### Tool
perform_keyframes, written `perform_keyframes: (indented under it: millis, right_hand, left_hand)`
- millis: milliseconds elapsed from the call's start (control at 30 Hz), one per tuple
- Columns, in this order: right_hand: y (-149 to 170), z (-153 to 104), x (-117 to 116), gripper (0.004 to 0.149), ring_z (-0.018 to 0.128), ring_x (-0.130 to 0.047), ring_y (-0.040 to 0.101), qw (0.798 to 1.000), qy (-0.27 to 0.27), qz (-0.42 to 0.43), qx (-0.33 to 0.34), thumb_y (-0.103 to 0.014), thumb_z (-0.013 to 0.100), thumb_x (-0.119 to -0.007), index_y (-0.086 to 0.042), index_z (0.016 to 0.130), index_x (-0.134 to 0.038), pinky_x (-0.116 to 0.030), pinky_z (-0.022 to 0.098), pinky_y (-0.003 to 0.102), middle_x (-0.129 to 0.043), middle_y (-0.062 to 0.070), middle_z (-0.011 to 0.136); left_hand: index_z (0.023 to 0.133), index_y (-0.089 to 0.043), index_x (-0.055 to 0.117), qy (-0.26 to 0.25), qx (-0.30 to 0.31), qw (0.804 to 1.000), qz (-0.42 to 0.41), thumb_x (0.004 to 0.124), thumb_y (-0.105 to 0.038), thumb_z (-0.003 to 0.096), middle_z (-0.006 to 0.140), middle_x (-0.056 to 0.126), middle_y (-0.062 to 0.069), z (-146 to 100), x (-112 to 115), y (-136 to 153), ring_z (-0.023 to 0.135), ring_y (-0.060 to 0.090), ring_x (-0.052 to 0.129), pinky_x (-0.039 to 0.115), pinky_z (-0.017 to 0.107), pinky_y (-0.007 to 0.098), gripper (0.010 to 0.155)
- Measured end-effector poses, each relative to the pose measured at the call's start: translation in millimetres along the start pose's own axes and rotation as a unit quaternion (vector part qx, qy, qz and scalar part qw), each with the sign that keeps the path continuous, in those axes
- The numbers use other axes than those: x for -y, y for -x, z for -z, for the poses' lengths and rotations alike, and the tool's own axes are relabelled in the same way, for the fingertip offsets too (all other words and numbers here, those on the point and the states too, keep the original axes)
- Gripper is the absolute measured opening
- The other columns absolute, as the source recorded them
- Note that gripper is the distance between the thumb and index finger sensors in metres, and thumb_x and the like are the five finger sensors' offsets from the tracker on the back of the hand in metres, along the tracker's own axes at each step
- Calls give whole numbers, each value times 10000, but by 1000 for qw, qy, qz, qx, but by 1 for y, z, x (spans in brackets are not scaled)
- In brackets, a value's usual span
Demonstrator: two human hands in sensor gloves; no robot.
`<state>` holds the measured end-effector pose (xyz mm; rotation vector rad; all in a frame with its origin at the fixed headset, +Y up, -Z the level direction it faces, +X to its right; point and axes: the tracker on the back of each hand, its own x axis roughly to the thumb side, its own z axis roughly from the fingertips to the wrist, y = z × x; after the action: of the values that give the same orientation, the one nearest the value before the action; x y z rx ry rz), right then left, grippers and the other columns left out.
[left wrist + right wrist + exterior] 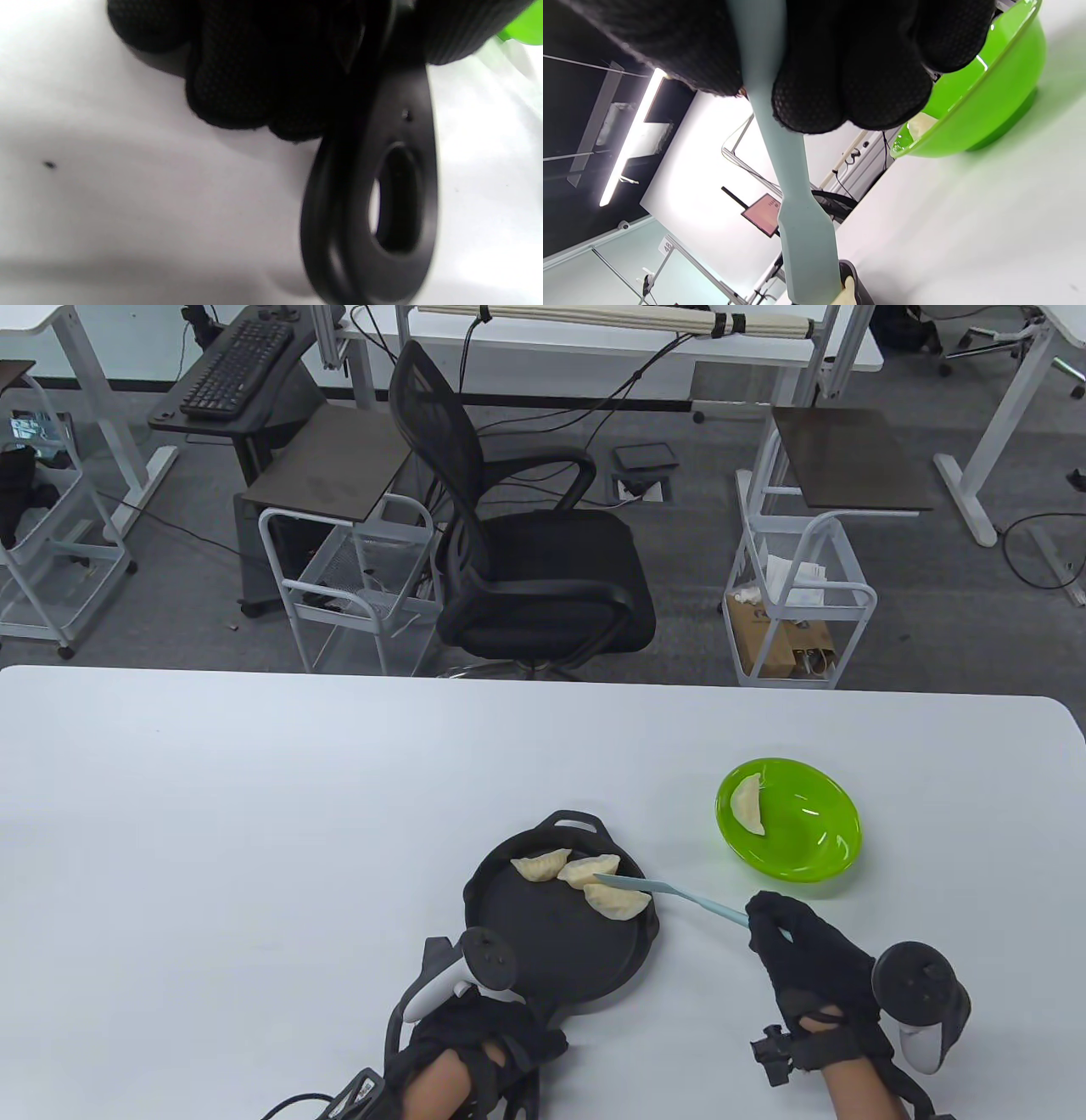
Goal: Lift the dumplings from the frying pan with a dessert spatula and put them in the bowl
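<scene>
**Spatula tip at the dumplings, one already in the bowl**

The pale blue spatula is pinched near the end of its handle by the right hand, fingers curled round it, blade reaching into the black pan. The pan's near handle is gripped by the left hand, fingers wrapped round the loop, as shown in the left wrist view.

Three dumplings are clustered toward 12 o'clock in the pan, and the blade tip is touching or just beside the one at 3 o'clock of the cluster. A fourth dumpling is already in the green bowl, sat at 2 o'clock from the pan.

Dumplings are probably soft, light and a bit slippery, so they're best scooped from underneath, not pushed. The spatula looks thin and likely bendy.
</scene>
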<state>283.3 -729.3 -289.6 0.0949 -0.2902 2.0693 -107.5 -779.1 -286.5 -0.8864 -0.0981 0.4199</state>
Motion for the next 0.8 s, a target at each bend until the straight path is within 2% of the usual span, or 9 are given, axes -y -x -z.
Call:
perform_keyframes:
  millis: [233, 300, 633, 800]
  right_hand:
    - [-2, 1, -1, 411, 542, -908, 436, 1000, -11, -22, -3, -378, 543, -844, -131, 871, -813, -627, 630, 653, -938, 196, 680]
    - [-3, 1, -3, 411, 540, -911, 428, 999, -29, -33, 2, -384, 545, -841, -136, 871, -815, -632, 630, 649, -940, 192, 678]
    - [0, 2, -3, 410, 489, -919, 425, 999, -39, 9, -14, -383, 545, -845, -111, 851, -830, -649, 616, 643, -954, 202, 630]
    - [2, 4, -6, 409, 467, -923, 420, 997, -71, 36, -26, -382, 547, -844, -100, 843, -836, -655, 611, 640, -963, 200, 608]
  left_hand:
    - [915, -271, 736, 0, 0, 1000, 0, 744, -725, 454, 600, 1076, -82, 0, 0, 0, 497, 178, 1010, 748, 525, 450, 647]
    - [916, -271, 734, 0, 0, 1000, 0, 743, -726, 454, 603, 1075, -82, 0, 0, 0, 498, 178, 1009, 748, 526, 449, 648]
    - [914, -271, 737, 0, 0, 1000, 0, 744, -725, 454, 602, 1075, -80, 0, 0, 0, 498, 178, 1009, 748, 525, 448, 647]
    - [915, -270, 736, 0, 0, 1000, 0, 744, -724, 455, 602, 1075, -81, 0, 0, 0, 497, 179, 1010, 748, 525, 449, 647]
